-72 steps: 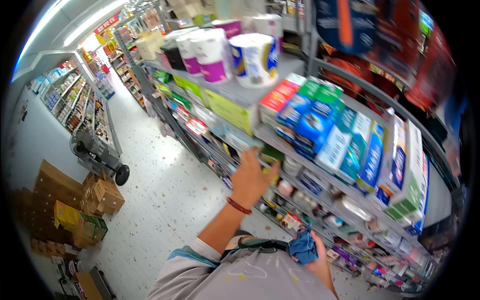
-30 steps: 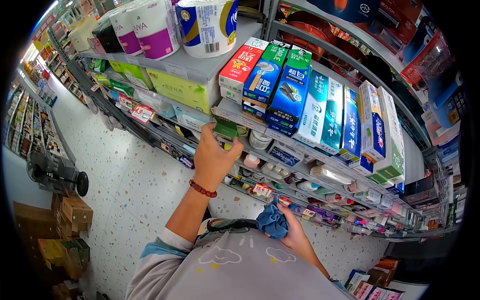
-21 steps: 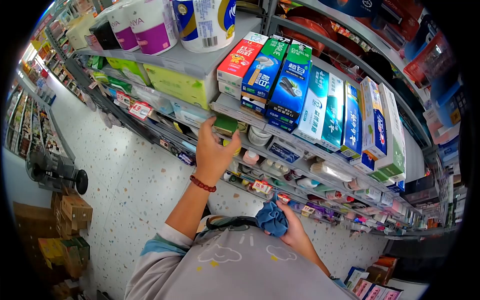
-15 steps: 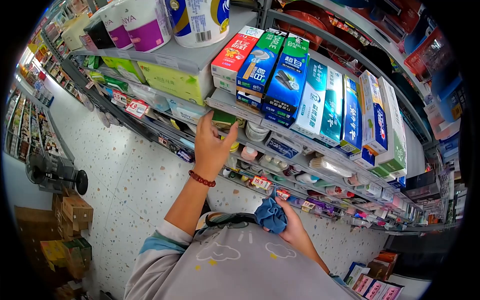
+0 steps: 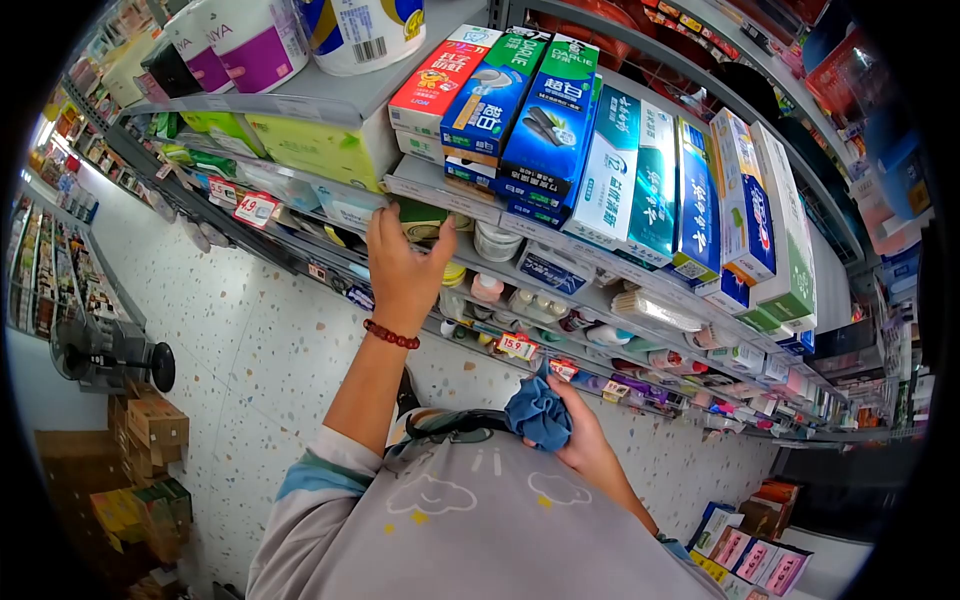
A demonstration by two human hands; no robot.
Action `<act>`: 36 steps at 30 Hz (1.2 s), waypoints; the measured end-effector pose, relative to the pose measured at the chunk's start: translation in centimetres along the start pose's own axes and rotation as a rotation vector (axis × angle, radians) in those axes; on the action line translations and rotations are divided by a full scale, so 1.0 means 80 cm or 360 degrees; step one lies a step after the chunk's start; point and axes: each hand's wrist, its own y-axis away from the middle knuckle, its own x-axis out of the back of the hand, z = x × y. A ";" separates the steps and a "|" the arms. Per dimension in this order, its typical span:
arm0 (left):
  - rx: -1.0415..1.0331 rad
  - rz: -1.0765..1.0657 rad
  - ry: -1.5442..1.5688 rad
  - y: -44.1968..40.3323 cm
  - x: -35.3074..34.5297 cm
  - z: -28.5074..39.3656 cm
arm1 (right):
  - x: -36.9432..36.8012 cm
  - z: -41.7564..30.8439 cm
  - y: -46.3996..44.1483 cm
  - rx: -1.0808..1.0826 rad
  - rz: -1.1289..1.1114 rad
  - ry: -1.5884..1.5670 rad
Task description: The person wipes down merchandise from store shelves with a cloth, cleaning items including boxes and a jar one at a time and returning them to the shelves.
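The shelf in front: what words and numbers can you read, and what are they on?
"DARLIE": green-topped box
"超白": that box and the blue box beside it
"科学防蛀": red box
"NYA": purple-and-white roll
"Baby", faint: pale packet
"5.5": small price tag
"4.9": bigger price tag
"15.9": lower price tag
Everything else is too small, slanted or blurred for me to read surely.

Green box (image 5: 424, 215) part-hidden, distant shelves (image 5: 52, 270) — perhaps blurred
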 end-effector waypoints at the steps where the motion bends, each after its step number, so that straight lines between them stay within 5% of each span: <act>1: -0.0001 -0.0008 -0.0003 -0.001 -0.001 -0.002 | 0.001 0.001 0.000 -0.0007 -0.0013 -0.0008; 36: 0.0204 -0.0128 0.0421 0.012 0.027 0.017 | 0.004 0.002 -0.005 -0.0018 -0.0031 -0.0131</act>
